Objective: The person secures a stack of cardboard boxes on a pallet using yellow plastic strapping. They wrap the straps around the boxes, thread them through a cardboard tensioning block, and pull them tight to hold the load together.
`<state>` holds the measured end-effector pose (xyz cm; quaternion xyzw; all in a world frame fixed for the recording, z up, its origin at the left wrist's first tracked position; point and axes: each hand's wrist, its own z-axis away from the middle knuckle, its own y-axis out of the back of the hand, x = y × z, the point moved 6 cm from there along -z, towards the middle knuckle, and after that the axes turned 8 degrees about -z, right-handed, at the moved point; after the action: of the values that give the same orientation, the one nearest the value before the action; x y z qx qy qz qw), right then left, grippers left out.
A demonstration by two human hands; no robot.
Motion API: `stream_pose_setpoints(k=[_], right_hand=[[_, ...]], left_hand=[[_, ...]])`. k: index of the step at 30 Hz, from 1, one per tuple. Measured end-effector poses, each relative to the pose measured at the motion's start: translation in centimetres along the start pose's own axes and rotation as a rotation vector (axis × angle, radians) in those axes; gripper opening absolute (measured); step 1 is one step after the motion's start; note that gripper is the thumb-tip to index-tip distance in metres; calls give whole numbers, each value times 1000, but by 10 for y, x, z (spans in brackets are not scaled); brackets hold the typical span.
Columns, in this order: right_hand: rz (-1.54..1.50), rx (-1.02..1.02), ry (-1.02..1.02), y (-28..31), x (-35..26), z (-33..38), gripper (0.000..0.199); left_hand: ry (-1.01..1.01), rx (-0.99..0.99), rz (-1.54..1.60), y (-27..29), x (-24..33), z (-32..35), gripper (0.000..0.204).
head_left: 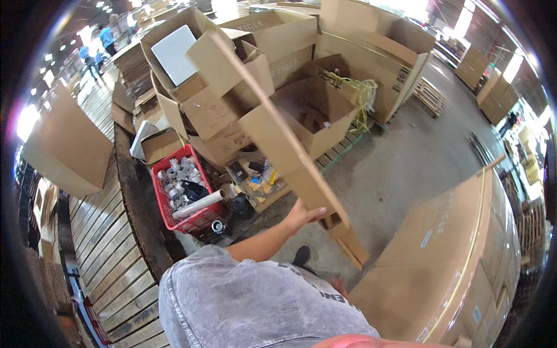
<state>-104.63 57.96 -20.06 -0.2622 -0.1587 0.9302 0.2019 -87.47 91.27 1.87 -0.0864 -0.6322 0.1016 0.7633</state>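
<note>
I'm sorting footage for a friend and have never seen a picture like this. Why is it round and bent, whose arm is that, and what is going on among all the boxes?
There is no machine here. A person wears a wide fisheye camera on the head, looking down, so straight edges curve near the rim. The grey cloth at the bottom is the person's own clothing. One bare hand reaches forward and grips the lower end of a long flat strip of cardboard, held slanting up and away. I cannot tell which hand it is; the other is not clearly visible. Beyond it stand open cardboard boxes and a red plastic crate of pale fittings with a white tube across it. A big closed carton stands at the right on the concrete floor.
</note>
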Motion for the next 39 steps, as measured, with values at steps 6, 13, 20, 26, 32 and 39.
stream_pose_setpoints(k=[6, 13, 20, 26, 32, 39], right_hand=[[-378, -260, 192, -123, -214, -59, 96], [-316, -540, 568, -229, -372, -34, 90], [-86, -328, 815, -273, -452, -15, 72], [-128, 124, 817, -235, -460, -29, 61], [-58, 210, 726, -257, -471, -69, 56], [2, 185, 710, -276, -525, -92, 59]], left_hand=[[-321, 54, -34, -6, 148, -145, 75], [-398, -176, 134, -8, 268, -260, 83], [-554, -323, 499, 37, 333, -336, 88], [-582, -160, 991, 111, 383, -397, 91], [-594, 484, 1233, 318, 409, -439, 91], [-625, 249, 1216, 276, 363, -479, 94]])
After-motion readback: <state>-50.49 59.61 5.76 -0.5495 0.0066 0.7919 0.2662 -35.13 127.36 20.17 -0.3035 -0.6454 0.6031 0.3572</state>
